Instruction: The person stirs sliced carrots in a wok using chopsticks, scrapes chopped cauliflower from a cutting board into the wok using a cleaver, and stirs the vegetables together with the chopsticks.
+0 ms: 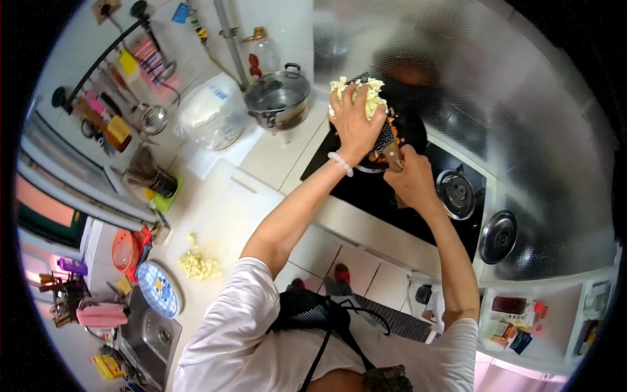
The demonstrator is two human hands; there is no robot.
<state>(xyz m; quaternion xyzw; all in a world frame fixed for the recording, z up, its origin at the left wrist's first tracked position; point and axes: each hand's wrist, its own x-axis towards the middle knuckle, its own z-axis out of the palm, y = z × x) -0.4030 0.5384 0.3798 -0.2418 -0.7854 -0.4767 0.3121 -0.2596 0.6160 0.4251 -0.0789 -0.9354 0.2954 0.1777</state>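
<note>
Over the dark pan (413, 124) on the stove, my right hand (413, 175) is wrapped round the wooden handle of a cleaver (385, 137) with a dark, patterned blade. Pale chopped vegetable (373, 95) is heaped on the blade. My left hand (356, 127) lies over the heap with its fingers spread, pressing on the pieces. Orange bits show in the pan beneath the blade. A second, smaller pile of chopped vegetable (199, 266) lies on the white board (219, 209) at the left.
A glass-lidded pot (277, 98) and a plastic bag (212, 111) stand left of the stove. A blue patterned plate (159, 289) leans by the sink (157, 333). Right of the stove is a round lid (498, 236). Utensils (108, 98) hang on the wall.
</note>
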